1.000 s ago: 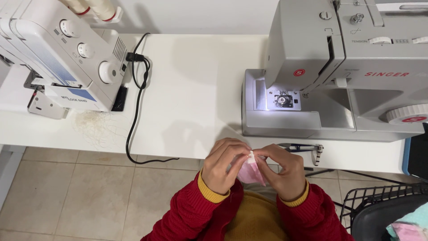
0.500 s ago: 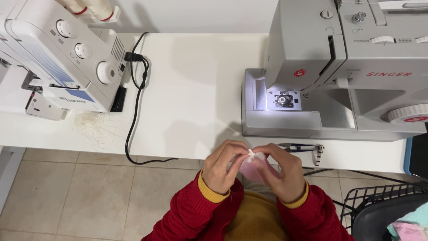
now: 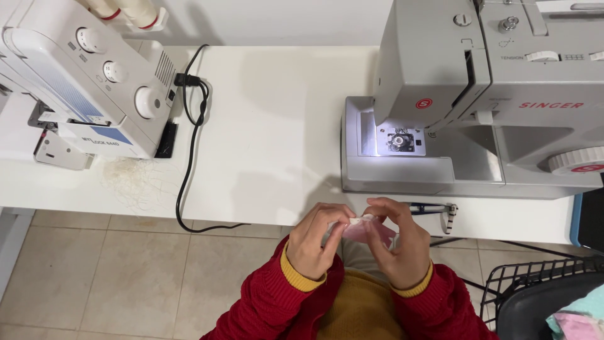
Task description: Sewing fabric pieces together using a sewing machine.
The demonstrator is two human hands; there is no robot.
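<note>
A small pink fabric piece (image 3: 371, 230) is pinched by the left hand (image 3: 318, 242) and right hand (image 3: 399, 242), not yet placed under the sewing machine (image 3: 491, 94) on the counter (image 3: 277, 126).

Soft pink cloth scrap (image 3: 368, 230), matt grey plastic sewing machine (image 3: 478, 107), smooth white tabletop (image 3: 277, 126), ribbed red knit sleeves (image 3: 264, 308).

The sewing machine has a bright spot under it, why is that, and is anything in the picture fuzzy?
In the head view, the grey sewing machine has its own small lamp lit, so the needle plate glows white. The white table carries soft shadows. The picture is sharp; only the small pink and white cloth between the left hand and right hand is hard to make out.
</note>
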